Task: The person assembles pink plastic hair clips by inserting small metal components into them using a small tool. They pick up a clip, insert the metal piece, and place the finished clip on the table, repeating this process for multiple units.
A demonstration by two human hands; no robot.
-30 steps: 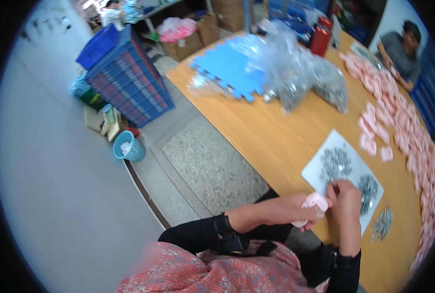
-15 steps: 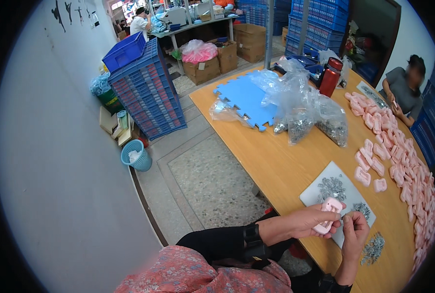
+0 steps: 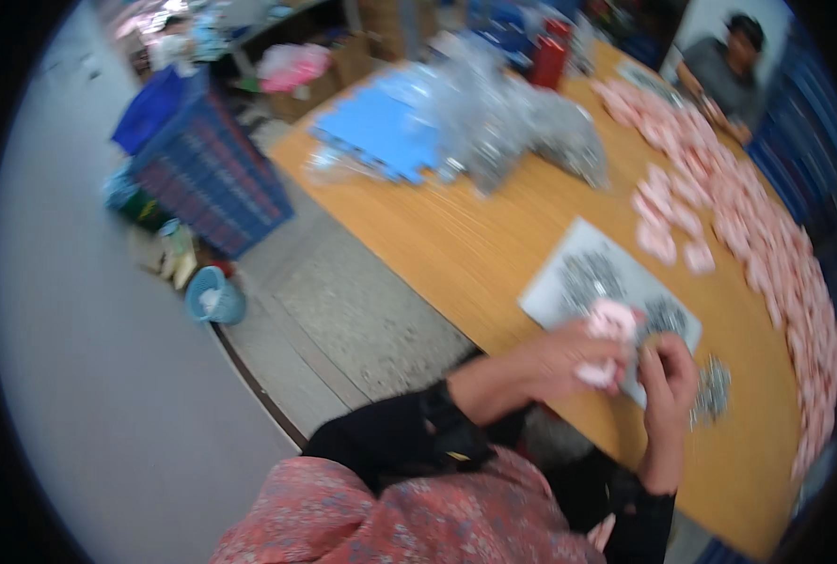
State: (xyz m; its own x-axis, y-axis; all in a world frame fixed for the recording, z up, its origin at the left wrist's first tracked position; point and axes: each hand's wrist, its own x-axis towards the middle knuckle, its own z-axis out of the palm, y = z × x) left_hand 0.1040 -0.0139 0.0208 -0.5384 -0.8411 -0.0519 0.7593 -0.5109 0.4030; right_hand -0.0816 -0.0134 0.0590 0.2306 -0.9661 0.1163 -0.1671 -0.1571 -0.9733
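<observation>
Head view: blurred pink packet [image 3: 607, 324] between fingers [image 3: 658, 362].

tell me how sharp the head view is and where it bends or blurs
Head view: motion blur smears everything, worst on the clear bags and far clutter; the left hand and right hand on a pink packet are soft; the table edge bows, dark corners ring it.

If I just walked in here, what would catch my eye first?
Probably the long band of small pink packets spread along the far right of the wooden table. Nearer, the person's left hand and right hand meet around one pink packet above a white sheet strewn with small metal parts.
</observation>
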